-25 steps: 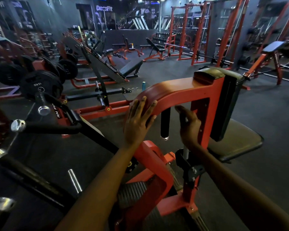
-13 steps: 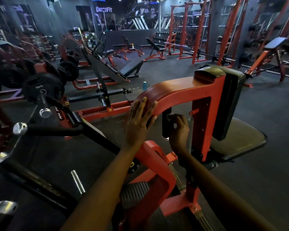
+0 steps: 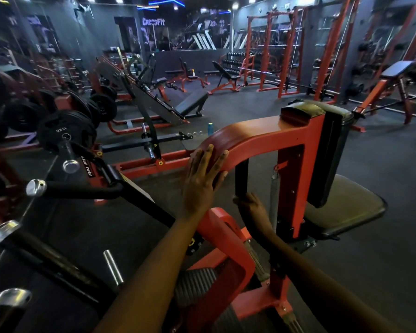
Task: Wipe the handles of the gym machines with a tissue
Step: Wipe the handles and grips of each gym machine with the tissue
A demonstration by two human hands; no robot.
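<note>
Red frame under flat, spread left hand; right hand curled round black handle bottom.

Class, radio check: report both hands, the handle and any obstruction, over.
Left hand flat on red frame, fingers straight. Right hand wrapped round bottom of black handle. Tissue not visible. Nothing blocking handle.

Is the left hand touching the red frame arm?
Touching. The head view shows the left hand lying flat on the curved red frame arm, fingers spread over its edge.
</note>
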